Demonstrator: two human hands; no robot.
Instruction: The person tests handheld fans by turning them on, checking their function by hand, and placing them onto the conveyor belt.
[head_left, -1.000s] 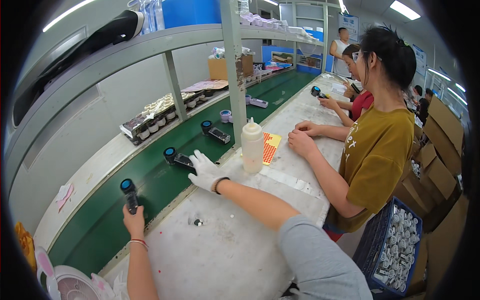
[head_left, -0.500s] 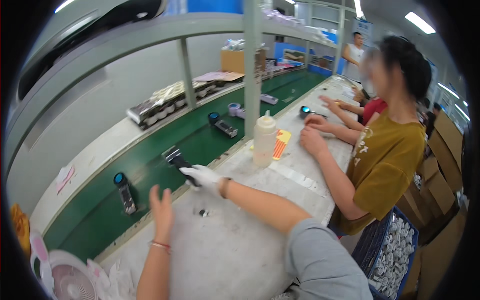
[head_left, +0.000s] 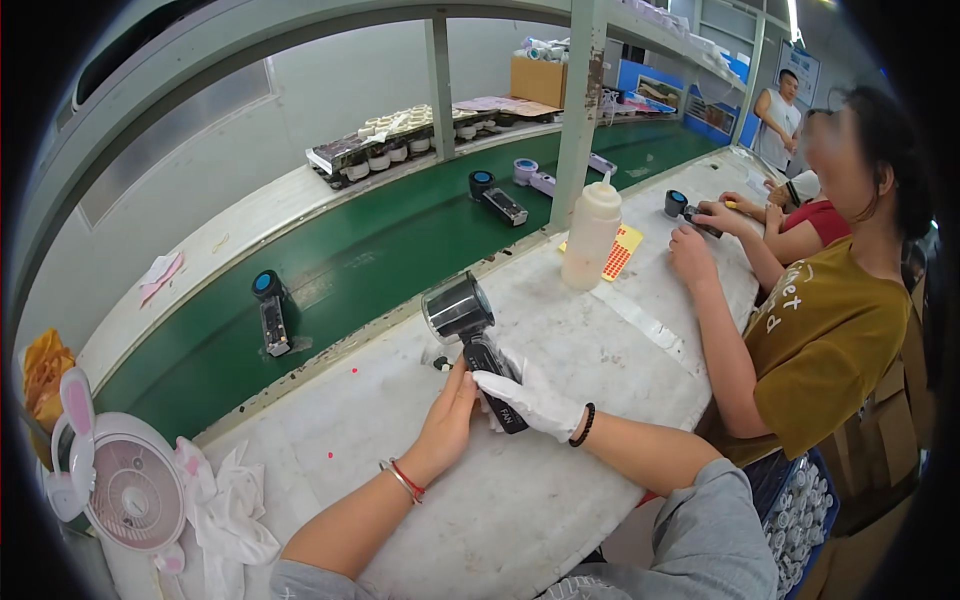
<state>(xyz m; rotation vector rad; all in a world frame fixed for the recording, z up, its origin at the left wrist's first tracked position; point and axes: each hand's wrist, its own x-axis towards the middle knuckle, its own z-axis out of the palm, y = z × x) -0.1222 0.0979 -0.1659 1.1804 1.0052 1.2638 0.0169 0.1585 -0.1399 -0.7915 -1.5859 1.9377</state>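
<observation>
A black handheld fan (head_left: 458, 308) with a round, cylinder-like head is held above the near white tabletop. My right hand (head_left: 532, 400), in a white glove with a dark beaded bracelet at the wrist, is closed around its handle. My bare left hand (head_left: 448, 425), with bracelets at the wrist, presses its closed fingers against the other side of the handle near the neck. Just beyond my left fingers, a small dark piece (head_left: 441, 363) lies on the tabletop, partly covered by the fan.
Along the green conveyor belt (head_left: 350, 265) lie a black fan (head_left: 270, 312), another black fan (head_left: 497, 198) and a lilac one (head_left: 534, 177). A squeeze bottle (head_left: 592, 238) stands by a post. A co-worker (head_left: 800, 320) works at right. Left are a rabbit-eared table fan (head_left: 134, 480) and crumpled white cloth (head_left: 228, 510).
My right hand has brought the fan from over the belt back above the tabletop and turned it. My left hand, earlier spread and apart, now touches the handle. The view has shifted.
</observation>
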